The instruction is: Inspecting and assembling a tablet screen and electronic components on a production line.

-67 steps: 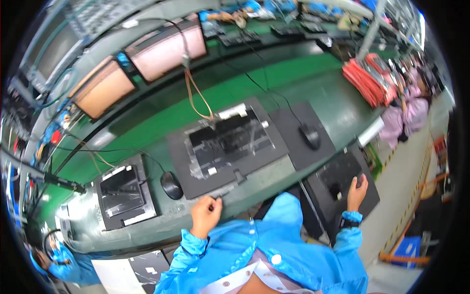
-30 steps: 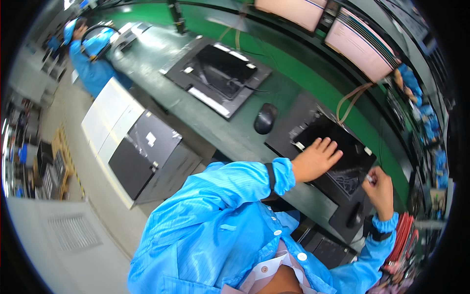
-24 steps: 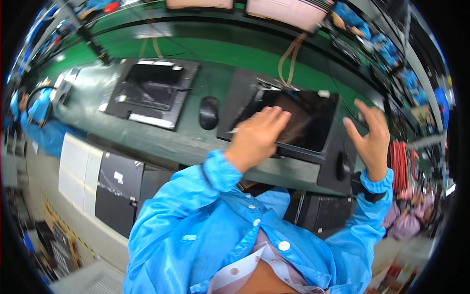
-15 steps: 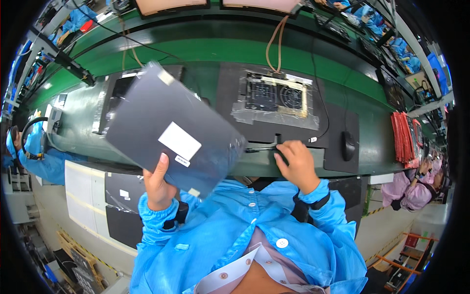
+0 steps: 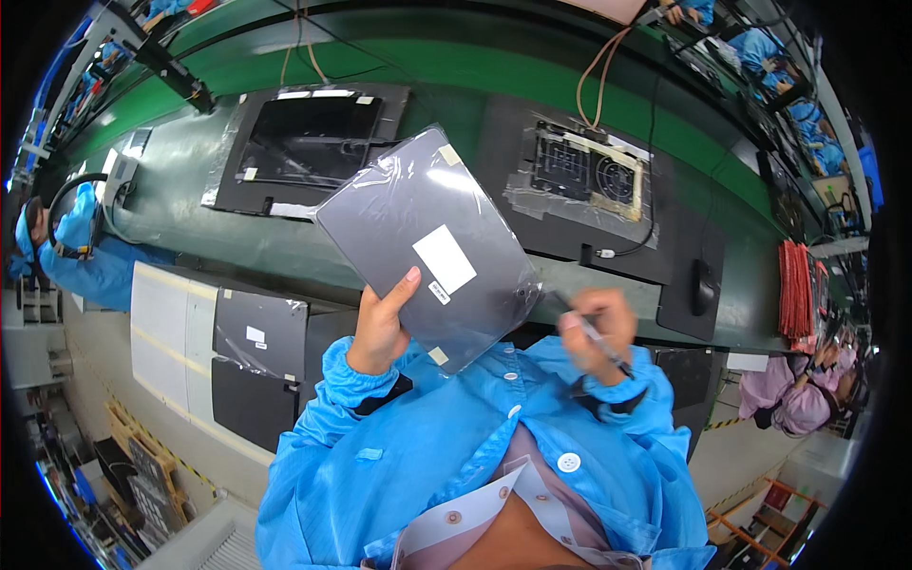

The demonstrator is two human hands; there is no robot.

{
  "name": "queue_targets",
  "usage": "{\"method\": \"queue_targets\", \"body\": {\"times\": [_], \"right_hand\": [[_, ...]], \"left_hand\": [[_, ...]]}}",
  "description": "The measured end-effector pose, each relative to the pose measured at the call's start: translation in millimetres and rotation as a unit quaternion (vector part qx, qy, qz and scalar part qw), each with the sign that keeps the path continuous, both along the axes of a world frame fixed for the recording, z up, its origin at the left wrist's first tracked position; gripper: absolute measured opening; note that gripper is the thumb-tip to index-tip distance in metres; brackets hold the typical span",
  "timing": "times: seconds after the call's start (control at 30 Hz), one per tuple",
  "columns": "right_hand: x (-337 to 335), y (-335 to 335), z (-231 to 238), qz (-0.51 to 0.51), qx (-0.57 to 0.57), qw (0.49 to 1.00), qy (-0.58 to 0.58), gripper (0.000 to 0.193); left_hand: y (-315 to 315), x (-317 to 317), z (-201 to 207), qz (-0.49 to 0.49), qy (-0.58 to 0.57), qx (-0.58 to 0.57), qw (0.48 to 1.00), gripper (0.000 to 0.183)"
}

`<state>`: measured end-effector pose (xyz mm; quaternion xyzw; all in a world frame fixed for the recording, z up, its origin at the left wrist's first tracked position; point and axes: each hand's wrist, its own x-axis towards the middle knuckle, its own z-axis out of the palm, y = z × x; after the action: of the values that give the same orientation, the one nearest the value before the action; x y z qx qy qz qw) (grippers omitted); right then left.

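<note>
Tilted in front of me over the table's near edge is a dark grey flat panel (image 5: 380, 223) in clear film, with a white label (image 5: 445, 258) and small pale tape tabs. My left hand (image 5: 380, 328) grips its lower left edge, thumb on top. My right hand (image 5: 606, 332), smeared by motion, is closed on a dark pen-like tool (image 5: 596, 334) just right of the panel. The tool's front end points toward the panel's right corner; whether it touches cannot be made out.
A black screen-like panel (image 5: 309, 138) lies on a mat at the back left. Back right is a taped frame (image 5: 589, 171) with a round grille pattern. A cable, a black mouse (image 5: 703, 288) and red packets (image 5: 796, 290) are farther right. Other people work at both sides.
My right hand has lifted the pen-like tool off the table and brought it nearer my body. The panel and my left hand have shifted right in view, which has itself turned.
</note>
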<state>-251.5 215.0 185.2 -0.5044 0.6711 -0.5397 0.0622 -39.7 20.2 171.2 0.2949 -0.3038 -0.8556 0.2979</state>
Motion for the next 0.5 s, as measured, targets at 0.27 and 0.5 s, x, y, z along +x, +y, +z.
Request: {"method": "queue_targets", "body": {"times": [0.27,0.5], "right_hand": [[40.1,-61.0,1.0,0.121,0.024,0.989,-0.075,0.019],[35.9,-64.3,0.8,0.140,0.008,0.989,-0.045,0.017]], "left_hand": [[18.6,-25.6,5.4,-0.011,0.017,-0.036,0.999,0.030],[22.4,-29.7,10.4,-0.005,0.005,-0.045,0.999,0.031]]}}
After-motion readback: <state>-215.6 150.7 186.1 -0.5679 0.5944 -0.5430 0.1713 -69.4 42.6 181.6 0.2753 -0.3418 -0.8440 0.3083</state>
